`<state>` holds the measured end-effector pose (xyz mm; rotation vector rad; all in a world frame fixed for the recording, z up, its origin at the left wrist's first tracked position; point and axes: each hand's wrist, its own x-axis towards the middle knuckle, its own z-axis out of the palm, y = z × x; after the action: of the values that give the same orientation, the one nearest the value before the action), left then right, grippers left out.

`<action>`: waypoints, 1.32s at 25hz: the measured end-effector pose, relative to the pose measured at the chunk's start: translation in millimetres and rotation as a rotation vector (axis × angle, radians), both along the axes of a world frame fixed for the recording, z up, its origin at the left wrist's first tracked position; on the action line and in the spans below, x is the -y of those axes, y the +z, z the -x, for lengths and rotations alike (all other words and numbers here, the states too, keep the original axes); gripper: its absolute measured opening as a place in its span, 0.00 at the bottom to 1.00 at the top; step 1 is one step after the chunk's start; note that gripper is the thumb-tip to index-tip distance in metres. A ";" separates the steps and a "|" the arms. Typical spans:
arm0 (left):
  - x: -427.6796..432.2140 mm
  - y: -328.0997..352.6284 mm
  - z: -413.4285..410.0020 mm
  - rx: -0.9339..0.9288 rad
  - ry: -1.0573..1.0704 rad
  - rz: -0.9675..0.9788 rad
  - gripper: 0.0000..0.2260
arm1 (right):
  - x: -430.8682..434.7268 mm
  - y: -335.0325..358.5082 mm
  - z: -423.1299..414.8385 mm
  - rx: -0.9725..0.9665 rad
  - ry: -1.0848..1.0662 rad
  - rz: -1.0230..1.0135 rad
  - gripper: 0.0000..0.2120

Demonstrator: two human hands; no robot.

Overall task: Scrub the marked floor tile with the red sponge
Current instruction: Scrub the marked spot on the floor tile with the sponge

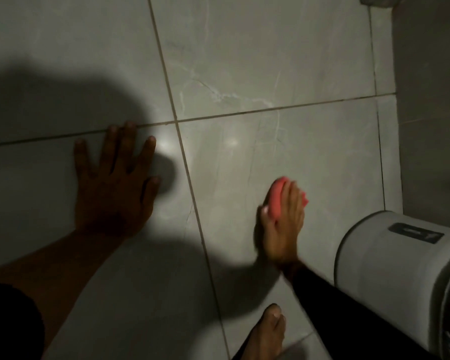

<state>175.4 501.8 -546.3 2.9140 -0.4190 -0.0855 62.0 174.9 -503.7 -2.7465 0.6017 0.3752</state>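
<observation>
My right hand (283, 224) grips the red sponge (277, 197) and presses it flat on a grey marbled floor tile (296, 152) right of the crossing grout lines. The hand and sponge look slightly blurred. My left hand (112, 185) lies flat on the neighbouring tile to the left, fingers spread, holding nothing, and sits partly in shadow. I see no clear mark on the tile in this dim light.
A grey cylindrical bin (400, 276) lies close to my right forearm at the lower right. A bare foot (266, 333) rests at the bottom edge. A wall (431, 100) rises along the right. Dark shadows cover the left and lower floor.
</observation>
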 end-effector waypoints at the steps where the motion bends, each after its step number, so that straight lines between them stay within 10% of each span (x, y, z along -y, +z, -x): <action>1: 0.3 -0.7 0.6 0.004 -0.001 0.003 0.33 | 18.7 0.3 -47.7 0.022 -0.077 0.045 0.38; 4: 1.4 -3.7 0.9 0.025 -0.010 -0.015 0.33 | 19.2 -9.2 -147.7 0.144 -0.008 0.122 0.39; 8: 0.7 -0.8 1.0 0.005 0.004 -0.005 0.33 | -26.7 -1.6 -50.6 0.031 0.243 -0.018 0.38; 12: 0.4 -4.2 2.3 0.018 0.001 -0.016 0.33 | 13.8 9.2 -135.2 0.076 -0.106 0.020 0.37; 15: -0.3 -8.7 1.3 0.019 -0.016 -0.021 0.33 | -61.4 -11.3 -209.4 0.182 0.276 0.107 0.35; 19: -0.8 -3.0 -0.4 0.015 0.007 -0.005 0.32 | -125.4 -12.8 -46.8 0.039 0.761 -0.002 0.36; 22: 1.1 -1.4 2.3 0.022 0.005 -0.039 0.32 | -53.8 14.3 14.9 -0.107 0.638 0.035 0.36; 26: 0.4 -4.2 1.4 0.017 -0.018 -0.027 0.33 | -53.1 -1.1 -141.3 0.089 0.169 0.076 0.40; 33: -1.0 0.0 2.3 -0.011 -0.006 -0.043 0.33 | -103.7 -5.4 38.4 -0.015 0.715 0.077 0.33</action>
<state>173.1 502.8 -546.3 2.9528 -0.4300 -0.1122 23.6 278.7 -509.1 -2.9500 -0.4011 0.5285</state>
